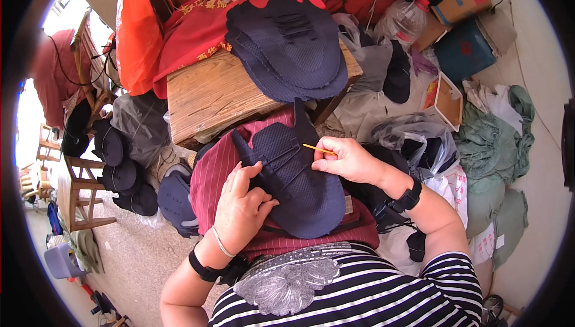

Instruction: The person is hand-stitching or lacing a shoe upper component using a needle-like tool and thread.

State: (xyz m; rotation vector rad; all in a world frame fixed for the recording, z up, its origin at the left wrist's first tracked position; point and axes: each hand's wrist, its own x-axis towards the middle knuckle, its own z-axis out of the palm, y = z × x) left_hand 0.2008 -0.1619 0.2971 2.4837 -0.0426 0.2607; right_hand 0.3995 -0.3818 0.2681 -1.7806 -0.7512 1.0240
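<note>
Chair and dark pads mark our far left; the pads overlap, so we cannot count them surely. A red bag hangs further on, then comes the bench, red cloth over its far edge.

Our left hand lies on the left edge of the panel in our lap, thumb and forefinger bent close; whether they pinch anything, we cannot tell. At the surface's right end, reaching its near edge, sits a stack. Its top piece carries strands and looks done to us; those beneath are mostly covered. Strands also cross the middle of the panel, so we judge it well begun, but their ends get lost, dark on dark, and we cannot say how much is left.

Our right hand is pinched on a yellow stick, one tip over the panel, the other end hidden among the fingers. Further right, a box tilts beside green cloth, whose folds hide whatever lies under them.
</note>
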